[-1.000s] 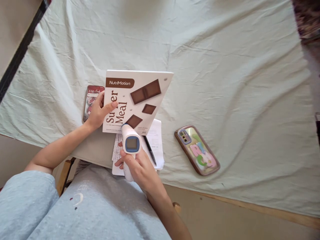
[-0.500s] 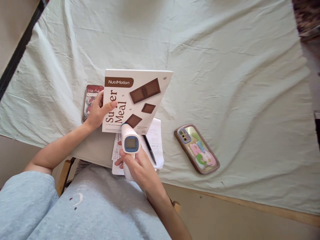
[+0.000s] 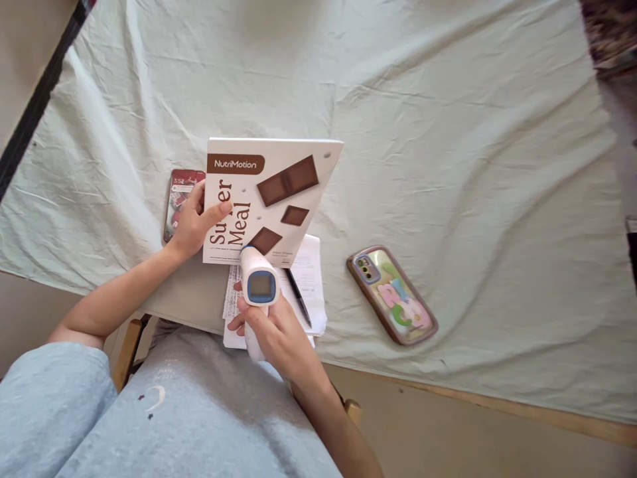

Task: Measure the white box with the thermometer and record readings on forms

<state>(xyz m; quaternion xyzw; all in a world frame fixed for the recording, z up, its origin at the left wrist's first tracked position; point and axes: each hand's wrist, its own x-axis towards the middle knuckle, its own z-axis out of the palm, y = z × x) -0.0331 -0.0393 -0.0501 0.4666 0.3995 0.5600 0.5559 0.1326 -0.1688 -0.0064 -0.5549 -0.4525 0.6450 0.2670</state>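
My left hand (image 3: 195,220) grips the left side of a white box (image 3: 293,174) printed with "NutriMotion" and brown chocolate pieces, its thumb across the lettering. The box is held up above the table, its front toward me. Wrapped round the handle of a white and blue infrared thermometer (image 3: 260,269) is my right hand (image 3: 276,332). The thermometer's nose points at the lower edge of the box, overlapping it in view; I cannot tell whether they touch. Its small grey screen faces me and looks blank.
Under the box and thermometer lie papers (image 3: 316,305) with writing and a black pen (image 3: 298,297). A phone with a lit screen (image 3: 175,216) lies partly behind my left hand. To the right, a second phone in a decorated case (image 3: 393,295) rests face down on the wrinkled pale tablecloth (image 3: 448,166).
Almost nothing differs. The box has shifted very slightly to the left; both hands keep their hold.
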